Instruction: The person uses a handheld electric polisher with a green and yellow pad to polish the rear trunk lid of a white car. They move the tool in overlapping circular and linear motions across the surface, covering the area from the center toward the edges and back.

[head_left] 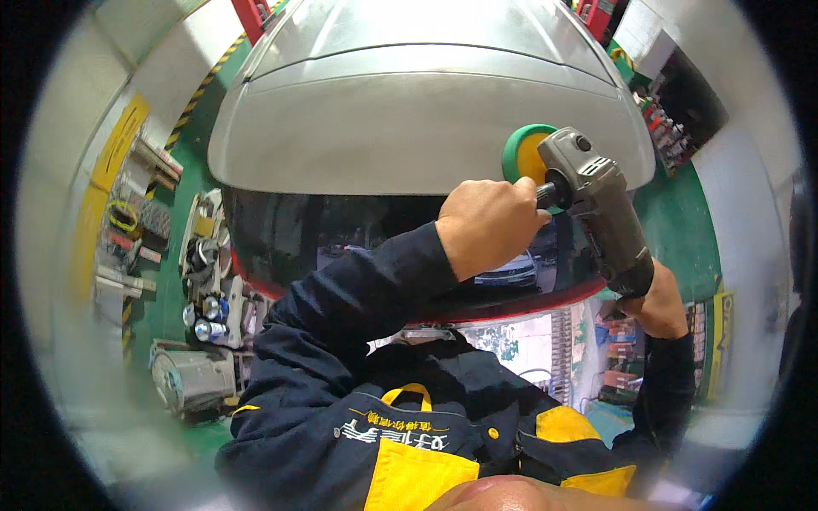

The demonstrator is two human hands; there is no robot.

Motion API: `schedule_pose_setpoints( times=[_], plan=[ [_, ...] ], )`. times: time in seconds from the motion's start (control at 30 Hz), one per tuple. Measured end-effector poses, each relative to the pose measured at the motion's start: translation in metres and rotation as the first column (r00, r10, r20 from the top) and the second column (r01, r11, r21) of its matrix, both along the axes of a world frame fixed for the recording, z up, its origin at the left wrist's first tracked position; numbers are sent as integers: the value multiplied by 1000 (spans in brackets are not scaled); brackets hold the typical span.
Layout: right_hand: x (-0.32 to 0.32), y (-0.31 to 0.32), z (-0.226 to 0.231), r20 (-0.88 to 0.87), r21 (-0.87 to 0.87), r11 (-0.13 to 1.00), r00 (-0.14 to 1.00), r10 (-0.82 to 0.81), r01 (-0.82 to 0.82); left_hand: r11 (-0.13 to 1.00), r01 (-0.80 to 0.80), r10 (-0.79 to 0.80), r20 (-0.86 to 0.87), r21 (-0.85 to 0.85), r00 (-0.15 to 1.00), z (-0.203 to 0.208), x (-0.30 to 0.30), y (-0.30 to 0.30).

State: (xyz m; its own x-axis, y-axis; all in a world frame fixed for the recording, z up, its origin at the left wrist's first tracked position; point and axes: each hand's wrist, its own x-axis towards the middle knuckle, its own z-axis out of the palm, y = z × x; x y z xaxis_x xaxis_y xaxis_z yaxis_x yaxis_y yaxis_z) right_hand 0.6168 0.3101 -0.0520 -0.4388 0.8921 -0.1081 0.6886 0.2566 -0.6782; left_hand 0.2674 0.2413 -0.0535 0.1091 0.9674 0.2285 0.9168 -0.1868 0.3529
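Note:
A grey polishing machine with a green and yellow round pad is held in both my hands. My left hand is closed round its black side handle, near the head of the tool. Farther back, my right hand grips the dark rear end of the body. The pad is tilted at the right rear edge of a silver car roof; whether it touches the paint I cannot tell. Below that edge lies the dark rear window, with reflections in it.
On the left, a cart carries bottles and tools, with a metal drum in front of it. Shelves with boxes line the left wall. Bottles stand at the far right. Red lift posts flank the car.

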Motion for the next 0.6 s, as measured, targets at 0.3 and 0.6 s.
schedule_pose_setpoints(
  times=[0.3, 0.6],
  plan=[
    [-142, -6, 28, 38, 121, 915, 923, 384, -386, 936, -340, 338, 33, 87, 941, -8, -107, -106],
    [-344, -33, 59, 288, 284, 646, 705, 648, -709, 753, -643, 629, 138, 139, 765, -30, -238, -215]
  ],
)
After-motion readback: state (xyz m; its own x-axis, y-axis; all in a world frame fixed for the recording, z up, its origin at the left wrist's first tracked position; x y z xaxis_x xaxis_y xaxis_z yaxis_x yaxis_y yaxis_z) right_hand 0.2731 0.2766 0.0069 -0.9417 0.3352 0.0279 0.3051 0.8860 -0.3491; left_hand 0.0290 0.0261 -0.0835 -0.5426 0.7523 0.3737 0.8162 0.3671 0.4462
